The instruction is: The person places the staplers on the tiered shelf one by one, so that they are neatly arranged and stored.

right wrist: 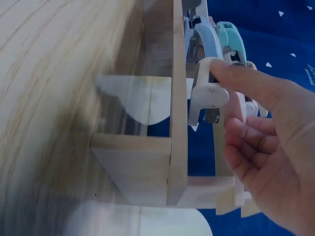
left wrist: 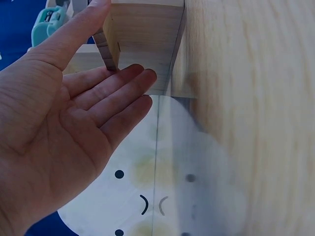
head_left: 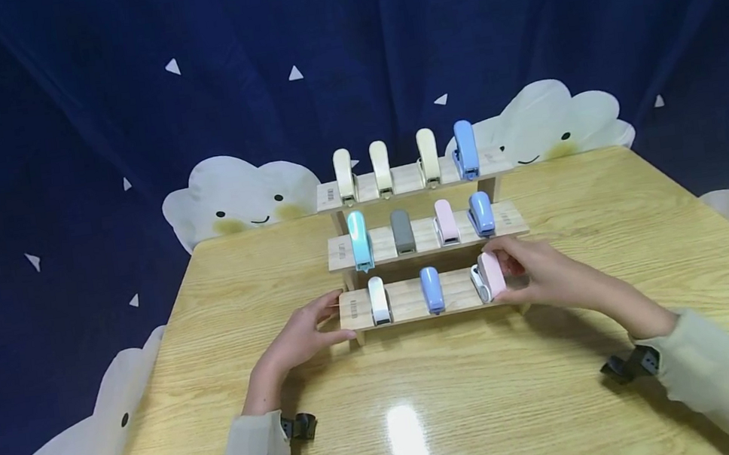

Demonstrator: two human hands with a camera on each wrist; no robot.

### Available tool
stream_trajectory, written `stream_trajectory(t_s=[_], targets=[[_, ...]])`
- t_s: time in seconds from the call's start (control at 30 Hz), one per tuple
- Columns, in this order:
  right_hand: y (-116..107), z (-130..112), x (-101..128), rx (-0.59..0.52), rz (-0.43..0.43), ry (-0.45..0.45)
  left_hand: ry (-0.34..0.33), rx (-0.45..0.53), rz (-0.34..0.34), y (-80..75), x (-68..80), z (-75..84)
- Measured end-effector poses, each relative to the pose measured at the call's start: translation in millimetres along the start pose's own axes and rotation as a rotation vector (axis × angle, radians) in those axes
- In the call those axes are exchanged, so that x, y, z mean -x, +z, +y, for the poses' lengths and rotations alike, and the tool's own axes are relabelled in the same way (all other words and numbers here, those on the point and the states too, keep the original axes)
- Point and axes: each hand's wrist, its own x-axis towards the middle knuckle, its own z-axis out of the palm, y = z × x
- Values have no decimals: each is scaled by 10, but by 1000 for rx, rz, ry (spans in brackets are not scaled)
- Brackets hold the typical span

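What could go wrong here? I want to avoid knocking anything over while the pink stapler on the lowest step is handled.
1. The right hand pinches the pink stapler at the right end of the bottom step; a nudge sideways might tip it off the edge.
2. The blue stapler sits just above that hand; lifting could bump it.
3. The left hand only touches the rack's left end with open fingers, so the rack may slide.

— What is sitting on the upper steps?
— Three cream staplers (head_left: 381, 167) and a blue stapler (head_left: 465, 148) are standing on top; a teal stapler (head_left: 359, 239) and a grey stapler (head_left: 402, 231) are resting below.
— And behind?
— Cloud cutouts (head_left: 239, 197) are leaning against a navy curtain (head_left: 342, 48), beyond the tabletop (head_left: 467, 397).
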Motion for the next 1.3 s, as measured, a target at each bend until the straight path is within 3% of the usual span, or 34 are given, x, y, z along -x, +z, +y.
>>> stream_trajectory(t_s=[0.57, 0.97, 1.13, 1.3], targets=[[47, -64, -45, 3, -81, 43, -17, 15, -6, 4, 19, 14], [47, -74, -24, -9, -72, 36, -4, 6, -10, 13, 39, 19], [-39, -51, 10, -32, 10, 23, -5, 9, -7, 16, 42, 31], [-112, 41, -15, -16, 210, -16, -14, 0, -4, 20, 67, 56]])
